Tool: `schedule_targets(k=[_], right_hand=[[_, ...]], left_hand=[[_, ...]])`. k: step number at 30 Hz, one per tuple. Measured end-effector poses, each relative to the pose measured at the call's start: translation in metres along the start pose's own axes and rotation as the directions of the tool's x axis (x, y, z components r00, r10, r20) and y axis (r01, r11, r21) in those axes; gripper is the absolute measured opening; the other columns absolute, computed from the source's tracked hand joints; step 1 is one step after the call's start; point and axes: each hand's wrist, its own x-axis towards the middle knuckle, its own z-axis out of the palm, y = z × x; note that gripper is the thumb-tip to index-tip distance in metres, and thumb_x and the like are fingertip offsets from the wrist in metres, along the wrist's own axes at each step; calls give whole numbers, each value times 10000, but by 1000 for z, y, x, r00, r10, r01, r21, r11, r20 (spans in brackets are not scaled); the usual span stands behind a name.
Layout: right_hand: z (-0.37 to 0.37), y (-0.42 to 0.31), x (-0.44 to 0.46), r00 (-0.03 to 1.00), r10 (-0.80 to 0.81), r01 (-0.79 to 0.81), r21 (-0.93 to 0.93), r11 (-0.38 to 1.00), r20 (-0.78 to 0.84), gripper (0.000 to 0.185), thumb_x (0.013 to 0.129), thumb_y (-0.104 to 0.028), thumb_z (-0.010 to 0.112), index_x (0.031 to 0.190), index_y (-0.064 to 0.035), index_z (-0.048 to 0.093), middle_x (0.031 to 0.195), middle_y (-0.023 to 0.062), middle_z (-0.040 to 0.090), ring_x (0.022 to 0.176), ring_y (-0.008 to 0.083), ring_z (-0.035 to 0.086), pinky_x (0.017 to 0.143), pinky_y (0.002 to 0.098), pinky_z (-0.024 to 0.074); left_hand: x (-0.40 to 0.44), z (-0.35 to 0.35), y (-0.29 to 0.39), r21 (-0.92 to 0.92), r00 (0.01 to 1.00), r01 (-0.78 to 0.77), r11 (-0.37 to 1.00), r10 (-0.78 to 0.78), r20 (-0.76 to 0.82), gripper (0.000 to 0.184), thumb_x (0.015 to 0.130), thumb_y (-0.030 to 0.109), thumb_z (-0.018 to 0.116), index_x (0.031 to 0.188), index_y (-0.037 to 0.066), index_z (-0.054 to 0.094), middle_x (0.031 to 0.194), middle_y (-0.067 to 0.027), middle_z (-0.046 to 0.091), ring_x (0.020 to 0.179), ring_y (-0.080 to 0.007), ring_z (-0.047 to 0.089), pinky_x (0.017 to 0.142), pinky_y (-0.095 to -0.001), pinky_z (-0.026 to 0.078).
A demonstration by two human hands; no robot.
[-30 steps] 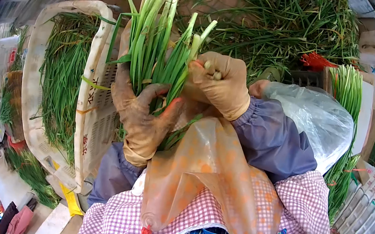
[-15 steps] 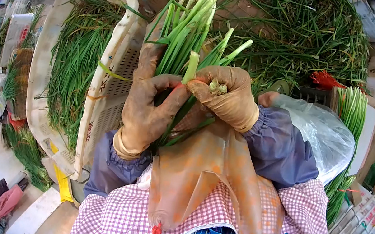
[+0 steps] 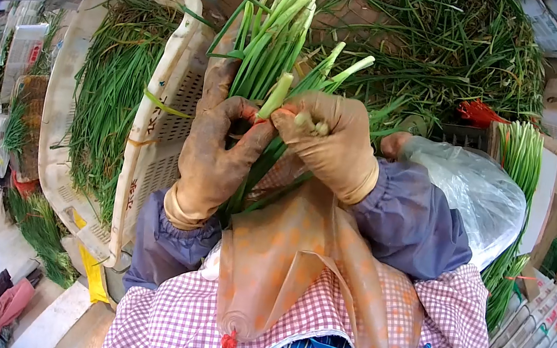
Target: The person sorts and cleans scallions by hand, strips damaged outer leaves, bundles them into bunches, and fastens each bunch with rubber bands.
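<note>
My left hand (image 3: 216,154), in a stained tan glove, is closed around a bunch of green chives (image 3: 266,58), whose pale cut ends point up and away from me. Its thumb and forefinger meet at a single thicker chive stalk (image 3: 277,95), which tilts to the right at its top. My right hand (image 3: 336,143), gloved too, touches the base of that stalk with its fingertips. Pale stem ends (image 3: 312,125) poke out from its curled fingers. More chive stems (image 3: 339,72) stick out behind the right hand; whether it holds them is hidden. Green leaves hang below, over a translucent apron (image 3: 280,267).
A white plastic crate (image 3: 150,106) of chives stands at the left. Loose chives (image 3: 438,54) lie heaped on the floor ahead. On the right are a clear plastic bag (image 3: 468,193), an upright chive bundle (image 3: 520,154) and red ties (image 3: 479,114).
Both hands and the bunch have shifted slightly left. The single stalk has gone from nearly upright to tilted. My right hand has turned a little, so its stem ends look different.
</note>
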Motion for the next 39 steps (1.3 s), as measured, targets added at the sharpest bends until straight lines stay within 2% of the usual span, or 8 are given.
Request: schedule_targets(k=[6,14,16,24,28,32,35,39], right_hand=[[4,3,12,984,140,-176,476,861,111,174,832,-173,706,910,-22,668,717,-38,588,643,42,492,524,220,414],[-9,-7,14,912,316,-383,271,883,261,159,822,-188,717,874,-41,685,666,-42,556,573,39,447,484,224,366],[-11,-6,13,887,348,-436,298,849,304,141,826,-182,710,851,-45,689,649,-46,543,565,38,443,477,225,358],[-37,-9,13,938,317,-347,341,873,145,103,795,-114,722,839,-37,672,625,-34,544,472,32,447,404,203,325],[-99,-27,17,945,95,-88,38,995,-312,68,788,-61,608,838,-27,639,580,-42,525,398,19,361,356,178,234],[-172,-21,18,849,-129,79,-118,990,-512,149,878,-64,584,1003,-30,658,610,-59,525,452,-8,334,392,166,197],[-105,-48,13,983,-11,18,38,999,-182,236,876,-54,593,1107,-28,632,686,-23,598,493,1,403,436,150,282],[-41,-6,19,960,-278,270,-355,895,29,228,842,-39,619,1069,-41,649,782,55,668,632,98,586,587,211,465]], left_hand=[[2,-2,-4,-31,997,-79,996,79,0,308,779,256,732,867,-19,625,882,-103,627,771,-188,607,713,-292,473],[0,-1,-5,-208,996,55,977,-39,78,305,767,263,751,856,9,607,736,-46,589,666,-116,541,611,-262,437],[1,-3,-13,-75,993,-93,993,98,58,294,765,258,754,834,22,595,701,-22,578,640,-87,523,576,-230,418],[0,-10,-9,-284,976,148,947,-93,197,250,769,239,741,827,42,599,697,18,561,626,-63,499,572,-203,402],[1,2,-16,-46,992,-130,990,130,-2,238,782,211,727,790,5,607,762,-43,603,679,-115,533,634,-240,426],[0,3,-9,-124,998,52,991,-55,-19,267,782,216,728,780,-19,603,877,-93,616,719,-141,557,678,-266,449],[1,7,-3,-90,1000,23,996,-24,-14,271,781,215,729,775,-24,602,847,-84,618,721,-134,561,662,-260,450],[-1,9,-6,-62,993,-102,993,98,-58,262,782,206,725,782,-27,605,868,-90,622,715,-124,569,622,-241,446]])
